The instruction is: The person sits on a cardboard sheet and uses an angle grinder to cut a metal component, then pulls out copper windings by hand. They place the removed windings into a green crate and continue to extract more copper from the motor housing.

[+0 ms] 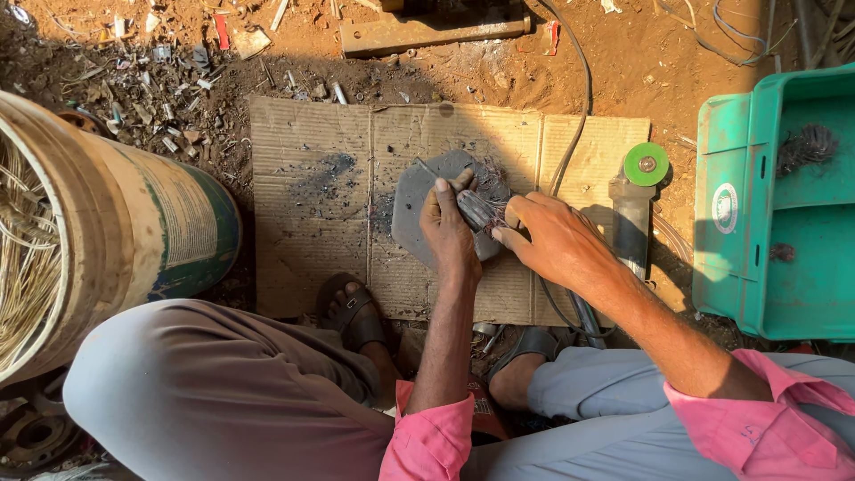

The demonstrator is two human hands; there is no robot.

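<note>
Dirt floor carrying a cardboard sheet and scrap

The reddish dirt floor (641, 62) is bearing a flattened cardboard sheet (312, 223), where a grey metal plate (414, 200) and an angle grinder (634, 209) are lying; a green plastic crate (757, 267), a drum (134, 232) and a rusty bar (427, 31) are sitting around it.

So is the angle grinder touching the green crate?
Apart. The head view shows bare dirt between the angle grinder on the cardboard and the green crate.
</note>
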